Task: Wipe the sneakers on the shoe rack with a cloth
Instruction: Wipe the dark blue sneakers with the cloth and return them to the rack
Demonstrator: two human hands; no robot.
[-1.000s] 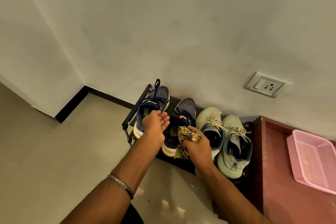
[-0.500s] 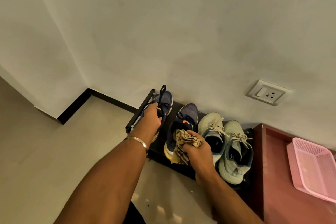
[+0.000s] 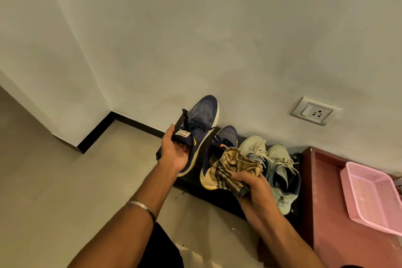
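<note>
My left hand (image 3: 175,152) grips a navy sneaker (image 3: 201,119) by its tongue and collar and holds it up above the left end of the black shoe rack (image 3: 195,183), toe pointing at the wall. The second navy sneaker (image 3: 224,141) stands on the rack, partly behind a crumpled beige patterned cloth (image 3: 233,167). That cloth is bunched in my right hand (image 3: 253,183), just right of the lifted shoe. A pair of pale mint sneakers (image 3: 280,167) sits at the rack's right end.
A white wall rises right behind the rack, with a switch socket (image 3: 315,111) low on the right. A red-brown surface (image 3: 326,213) carrying a pink plastic basket (image 3: 369,193) adjoins the rack on the right. Beige tiled floor (image 3: 65,191) spreads to the left.
My left hand took hold of the left navy sneaker and lifted it off the rack. My right hand with the cloth stayed over the second navy sneaker.
</note>
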